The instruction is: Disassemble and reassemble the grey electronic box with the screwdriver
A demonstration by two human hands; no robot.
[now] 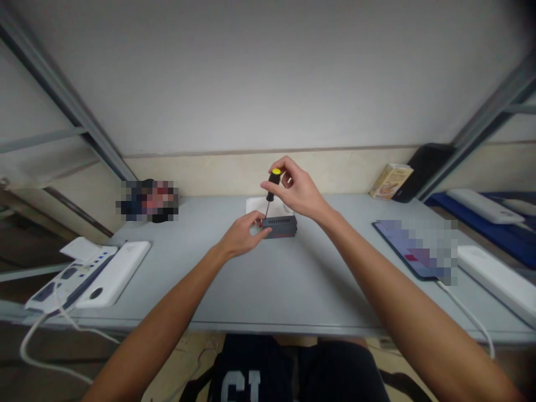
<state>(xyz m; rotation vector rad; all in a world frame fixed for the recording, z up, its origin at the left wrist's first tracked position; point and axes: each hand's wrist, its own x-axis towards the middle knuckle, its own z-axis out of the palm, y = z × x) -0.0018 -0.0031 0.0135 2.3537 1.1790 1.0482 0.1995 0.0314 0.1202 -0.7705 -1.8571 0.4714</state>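
Note:
A small dark grey box with vent slots [280, 227] rests on the grey desk [251, 290]. My left hand [240, 234] grips the box at its left end, thumb in front and fingers behind. Between the thumb and fingers of my right hand [299, 190] is a screwdriver [273, 181] with a black handle and yellow cap. It stands nearly upright, its thin shaft reaching down to the left end of the box. The very tip is hidden near my left fingers. Behind the box lies a white sheet of paper [254, 205].
At left lie a white power strip [90, 271] and a white power bank [119, 276] with cables. A blurred dark item [147, 201] sits behind them. On the right are a tablet [408, 251] with a cable, a long white case [498, 282] and a yellowish carton [391, 181].

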